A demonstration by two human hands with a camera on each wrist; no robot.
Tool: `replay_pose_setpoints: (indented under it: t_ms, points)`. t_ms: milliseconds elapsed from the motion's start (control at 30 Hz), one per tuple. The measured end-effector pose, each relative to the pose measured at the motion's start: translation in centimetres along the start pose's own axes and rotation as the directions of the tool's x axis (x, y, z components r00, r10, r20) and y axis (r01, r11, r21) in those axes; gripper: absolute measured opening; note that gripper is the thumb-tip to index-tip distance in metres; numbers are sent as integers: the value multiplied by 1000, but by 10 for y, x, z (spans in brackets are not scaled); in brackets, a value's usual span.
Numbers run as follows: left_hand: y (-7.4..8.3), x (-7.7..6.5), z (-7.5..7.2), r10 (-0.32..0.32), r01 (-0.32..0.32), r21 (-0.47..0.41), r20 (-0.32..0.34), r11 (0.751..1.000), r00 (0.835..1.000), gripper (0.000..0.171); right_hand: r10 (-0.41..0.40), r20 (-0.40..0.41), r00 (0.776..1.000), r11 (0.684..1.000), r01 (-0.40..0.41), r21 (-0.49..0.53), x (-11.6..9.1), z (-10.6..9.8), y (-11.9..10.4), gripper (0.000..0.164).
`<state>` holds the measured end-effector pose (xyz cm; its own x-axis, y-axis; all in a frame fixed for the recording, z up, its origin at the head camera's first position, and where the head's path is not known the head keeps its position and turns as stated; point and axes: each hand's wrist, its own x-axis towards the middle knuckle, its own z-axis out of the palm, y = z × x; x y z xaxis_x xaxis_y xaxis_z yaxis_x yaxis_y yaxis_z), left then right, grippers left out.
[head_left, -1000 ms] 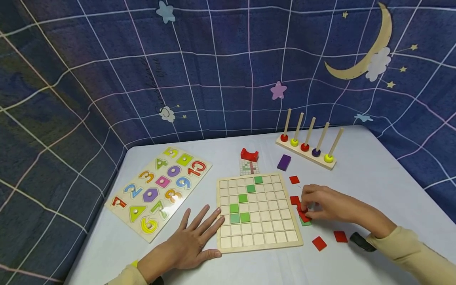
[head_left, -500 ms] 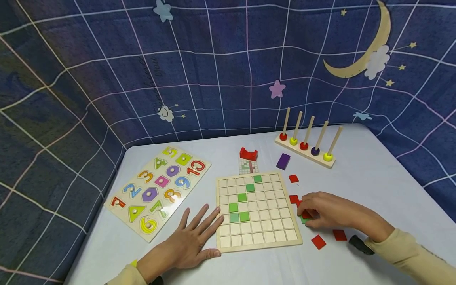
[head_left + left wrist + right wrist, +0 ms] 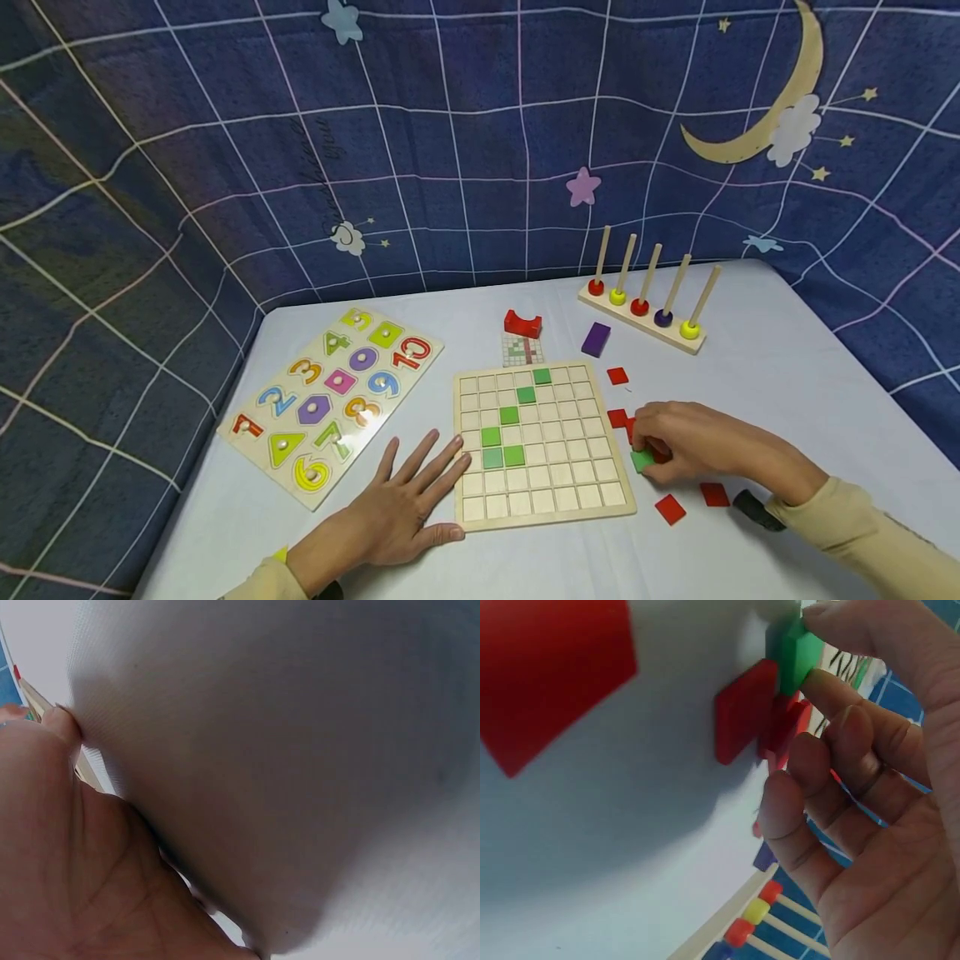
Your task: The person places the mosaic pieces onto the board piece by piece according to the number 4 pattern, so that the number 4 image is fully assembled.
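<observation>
My right hand (image 3: 693, 437) is by the right edge of the wooden grid board (image 3: 562, 476). Thumb and index finger pinch a green square tile (image 3: 801, 656) by its edges, while the other fingers curl loosely. Close beside that tile in the right wrist view lies a red square tile (image 3: 744, 712), partly overlapping more red. Flat and spread, my left hand (image 3: 405, 508) rests on the white cloth, its fingertips and thumb at the board's left edge. Several green tiles, among them one near the top (image 3: 542, 377), sit in the board's cells.
A number-and-shape puzzle board (image 3: 341, 379) lies on the left. Behind the grid board a red stand (image 3: 522, 325) bears a small pattern card (image 3: 522, 350). A purple block (image 3: 596, 339) and a peg stand with coloured beads (image 3: 651, 317) are farther right. Loose red tiles (image 3: 670, 509) lie nearby.
My right hand has lowered slightly and changed its hold among the stacked tiles. A red tile over the green one has shifted right, baring more green. My left hand stays put.
</observation>
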<state>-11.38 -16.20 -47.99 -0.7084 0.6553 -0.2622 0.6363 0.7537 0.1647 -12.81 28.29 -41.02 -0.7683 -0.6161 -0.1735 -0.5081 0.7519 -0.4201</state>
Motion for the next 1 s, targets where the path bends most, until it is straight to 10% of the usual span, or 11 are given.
replay_pose_setpoints:
  t_ms: [400,1000]
  points:
    - [0,-2,0,-1,1,-8,-4,1000,1000,89,-178,-111,978,980,165,-114,21,-4,-13,14]
    - [0,-1,0,2,-2,9,-4,1000,1000,89,-276,-64,959,949,262,-176,76,2,-46,10]
